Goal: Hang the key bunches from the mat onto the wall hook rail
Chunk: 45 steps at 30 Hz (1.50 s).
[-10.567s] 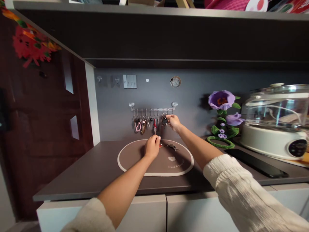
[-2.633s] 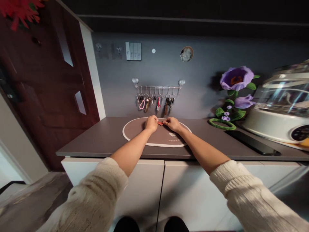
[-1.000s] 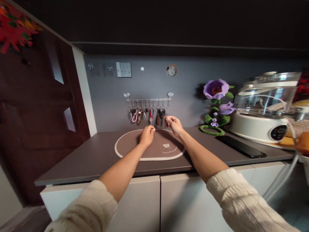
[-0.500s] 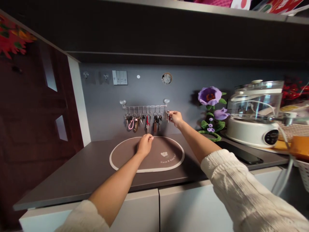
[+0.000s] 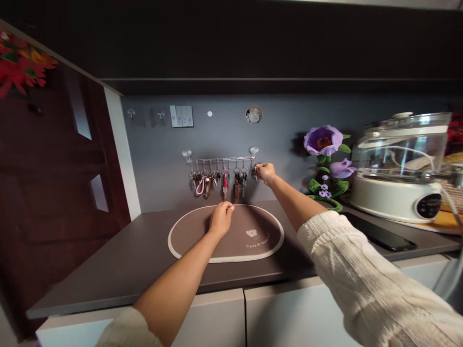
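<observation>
A metal hook rail [image 5: 220,159] on the grey wall carries several key bunches [image 5: 217,178]. My right hand [image 5: 265,172] is raised to the rail's right end, fingers pinched on a small key with a ring [image 5: 255,171] at the last hook. My left hand [image 5: 221,218] rests on the brown oval mat [image 5: 260,241] on the counter, fingers curled loosely together; whether it holds anything is hidden. Both arms wear cream knitted sleeves pushed up.
A purple knitted flower [image 5: 324,144] stands right of the rail. A white cooker with a glass lid [image 5: 401,178] and a dark phone [image 5: 379,233] lie on the right of the grey counter [image 5: 126,260]. A dark wooden door [image 5: 54,193] is at the left.
My right hand picked a red-tagged key off the mat and carried it up to the rail's right end. My left hand stayed curled on the mat.
</observation>
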Motion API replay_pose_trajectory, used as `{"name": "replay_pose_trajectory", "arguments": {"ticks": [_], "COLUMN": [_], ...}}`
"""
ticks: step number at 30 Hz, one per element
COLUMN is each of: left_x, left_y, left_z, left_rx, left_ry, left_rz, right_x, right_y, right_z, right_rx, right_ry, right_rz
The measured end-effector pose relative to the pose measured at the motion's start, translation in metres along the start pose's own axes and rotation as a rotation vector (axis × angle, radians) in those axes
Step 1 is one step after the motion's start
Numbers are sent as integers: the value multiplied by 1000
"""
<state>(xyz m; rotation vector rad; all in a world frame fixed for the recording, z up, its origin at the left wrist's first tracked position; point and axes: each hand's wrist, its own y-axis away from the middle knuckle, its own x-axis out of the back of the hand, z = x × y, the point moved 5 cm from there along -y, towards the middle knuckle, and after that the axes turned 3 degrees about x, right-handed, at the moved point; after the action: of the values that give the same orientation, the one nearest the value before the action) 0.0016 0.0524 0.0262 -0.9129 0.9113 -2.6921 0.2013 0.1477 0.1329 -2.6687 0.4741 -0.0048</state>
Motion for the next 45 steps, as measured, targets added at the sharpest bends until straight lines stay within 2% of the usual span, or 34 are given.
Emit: {"name": "replay_pose_trajectory", "arguments": {"ticks": [11, 15, 20, 23, 26, 29, 34, 37, 41, 45], "left_x": [2, 3, 6, 10, 21, 37, 77, 98, 110, 113], "left_y": [1, 1, 1, 2, 5, 12, 30, 46, 69, 86], "left_z": [0, -1, -3, -2, 1, 11, 31, 31, 22, 14], "left_rx": [-7, -16, -18, -6, 45, 81, 17, -35, -48, -36], "left_ry": [8, 12, -16, 24, 113, 214, 380, 409, 373, 347], "left_rz": [11, 26, 44, 73, 116, 103, 69, 23, -73, -112], "right_x": [-3, -1, 10, 11, 7, -2, -13, -16, -15, -12], "right_y": [7, 12, 35, 57, 82, 111, 164, 192, 219, 234], "right_z": [16, 17, 15, 13, 9, 0, -22, -29, -26, -15], "right_rx": [13, 28, 9, 6, 24, 36, 169, 273, 345, 369], "right_ry": [13, 67, 261, 284, 189, 44, -70, -82, -17, 91], "right_rz": [-25, 21, 165, 160, 90, -43, -302, -452, -589, -613]}}
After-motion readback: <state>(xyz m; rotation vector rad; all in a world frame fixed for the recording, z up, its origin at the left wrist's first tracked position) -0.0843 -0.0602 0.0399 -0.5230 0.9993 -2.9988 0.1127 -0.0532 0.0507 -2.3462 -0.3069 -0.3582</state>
